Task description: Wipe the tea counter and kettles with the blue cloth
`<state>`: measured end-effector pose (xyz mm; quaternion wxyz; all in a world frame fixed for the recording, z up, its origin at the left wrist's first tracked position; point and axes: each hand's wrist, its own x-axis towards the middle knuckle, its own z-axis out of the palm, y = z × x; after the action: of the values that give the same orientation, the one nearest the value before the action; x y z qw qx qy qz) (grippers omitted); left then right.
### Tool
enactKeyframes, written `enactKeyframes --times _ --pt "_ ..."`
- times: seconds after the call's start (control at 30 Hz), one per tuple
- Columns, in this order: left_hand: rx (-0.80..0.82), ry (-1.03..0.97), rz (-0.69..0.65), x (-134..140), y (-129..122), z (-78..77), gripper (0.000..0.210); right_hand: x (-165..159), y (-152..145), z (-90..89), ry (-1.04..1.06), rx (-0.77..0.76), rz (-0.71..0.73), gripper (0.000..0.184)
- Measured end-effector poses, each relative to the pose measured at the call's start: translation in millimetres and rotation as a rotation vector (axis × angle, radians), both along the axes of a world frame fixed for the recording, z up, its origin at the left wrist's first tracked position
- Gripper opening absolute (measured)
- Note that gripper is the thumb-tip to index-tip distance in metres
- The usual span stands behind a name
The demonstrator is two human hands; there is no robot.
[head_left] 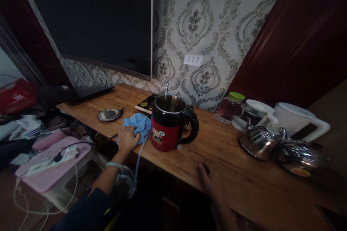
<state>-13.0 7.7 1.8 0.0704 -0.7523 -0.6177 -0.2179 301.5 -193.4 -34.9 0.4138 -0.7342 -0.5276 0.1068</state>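
Observation:
A large electric kettle (166,135) with a red body, a black upper band and a black handle stands upright on the wooden table, its top uncovered. Left of it, my left hand (128,139) has its fingers closed over a crumpled blue cloth (139,124). The cloth lies against the kettle's side or just beside it. A metal spout (166,88) shows above the kettle's rim. My right hand (213,182) rests at the table's front edge, right of the kettle, holding nothing, thumb apart; its other fingers are partly hidden. A round metal lid (110,114) lies farther left.
Several vessels stand at the right: a glass jug (230,108) with a green lid, white-lidded pitchers (295,115) and shiny metal teapots (258,142). A clear hose (138,162) hangs over the front edge. A power strip (52,162) lies on a pink stool (40,184).

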Motion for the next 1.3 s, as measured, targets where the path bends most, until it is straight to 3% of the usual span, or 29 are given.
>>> enactKeyframes --times 1.3 --pt "0.008 -0.002 0.0 0.5 0.4 0.0 0.033 1.4 0.3 -2.6 0.003 -0.026 -0.006 0.042"
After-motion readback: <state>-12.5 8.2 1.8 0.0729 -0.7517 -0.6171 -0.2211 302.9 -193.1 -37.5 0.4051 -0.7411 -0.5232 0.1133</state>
